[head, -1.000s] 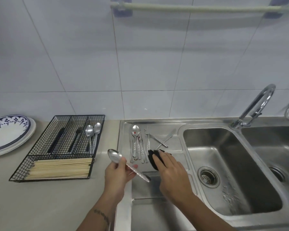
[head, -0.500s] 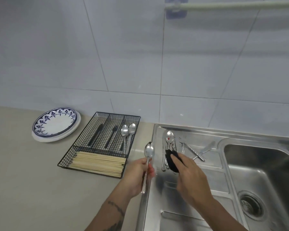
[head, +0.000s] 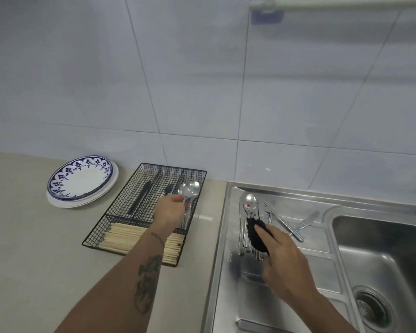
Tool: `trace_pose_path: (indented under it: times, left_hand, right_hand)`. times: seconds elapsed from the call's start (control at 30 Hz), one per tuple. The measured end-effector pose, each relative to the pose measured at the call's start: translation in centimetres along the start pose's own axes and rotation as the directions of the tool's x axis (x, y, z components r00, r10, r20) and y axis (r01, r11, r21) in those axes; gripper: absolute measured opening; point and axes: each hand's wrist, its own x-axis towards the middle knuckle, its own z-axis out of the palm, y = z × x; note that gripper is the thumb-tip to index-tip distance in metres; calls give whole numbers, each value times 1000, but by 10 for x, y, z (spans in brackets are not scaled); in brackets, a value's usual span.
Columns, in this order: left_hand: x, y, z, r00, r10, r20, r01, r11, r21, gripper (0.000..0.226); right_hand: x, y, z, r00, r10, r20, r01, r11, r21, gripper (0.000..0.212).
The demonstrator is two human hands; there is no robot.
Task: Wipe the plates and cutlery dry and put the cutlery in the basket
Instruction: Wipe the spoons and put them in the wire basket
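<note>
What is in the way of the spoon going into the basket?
Nothing visible. The left hand holds the spoon right over the basket, above the right-hand compartment where other spoons already lie. That compartment is open on top, so the spoon can probably go straight down beside them.

Home kitchen. White tiled wall behind beige counter; stainless steel sink with drainboard and drain strainer. Wire cutlery basket, chopsticks, stacked patterned plates, wall-mounted rail.
</note>
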Motion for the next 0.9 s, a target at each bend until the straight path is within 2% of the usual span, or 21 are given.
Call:
trace_pose_path:
  times: [0.13, 0.23, 0.3, 0.37, 0.47, 0.53, 0.7, 0.8, 0.9]
  left_hand:
    - [12, -16, 10, 997, 81, 3, -80, 970, 228, 26]
    - [4, -16, 18, 968, 247, -35, -212, 891, 402, 31]
    - [-8, -11, 29, 923, 381, -57, -323, 845, 427, 30]
    - [-22, -7, 48, 895, 447, 16, -413, 813, 409, 26]
    - [-43, -9, 87, 895, 404, 190, -446, 824, 349, 22]
    - [-52, -11, 112, 904, 353, 243, -420, 843, 337, 22]
    - [-62, -10, 154, 914, 337, 225, -403, 813, 421, 23]
    - [-67, -5, 164, 922, 320, 219, -388, 764, 515, 24]
    - [-69, -2, 167, 936, 285, 208, -353, 762, 543, 27]
  right_hand:
    - [-3, 15, -2, 998, 64, -6, -64, 998, -18, 78]
    - [-4, 27, -3, 992, 124, -23, -124, 992, -9, 75]
    - [-5, 34, -3, 987, 161, -31, -161, 987, -10, 76]
    - [-6, 39, -3, 982, 187, -39, -187, 982, 9, 76]
    - [-9, 44, 0, 974, 226, -24, -225, 974, 31, 76]
    - [-12, 46, 2, 973, 232, -17, -231, 972, 40, 76]
    - [-19, 55, 0, 964, 265, -35, -257, 954, 153, 75]
    - [-22, 61, 1, 958, 283, -47, -269, 944, 193, 75]
    - [-25, 66, 4, 950, 310, -30, -297, 931, 212, 75]
